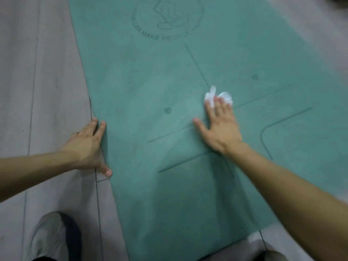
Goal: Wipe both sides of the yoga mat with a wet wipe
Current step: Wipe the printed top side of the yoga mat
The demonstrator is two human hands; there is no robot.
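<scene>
A teal yoga mat (150, 81) lies flat on the floor, with printed guide lines and a round logo at the far end. My right hand (218, 125) lies palm down on the mat's middle, fingers spread, pressing a crumpled white wet wipe (218, 96) that sticks out beyond the fingertips. My left hand (88, 146) rests on the mat's left edge, fingers on the border and thumb on the teal surface, with nothing in it.
Grey tiled floor (37, 91) surrounds the mat on the left and far right. A grey shoe (50, 238) stands at the bottom left beside the mat. A knee or trouser leg (271, 255) shows at the bottom edge near the mat's near end.
</scene>
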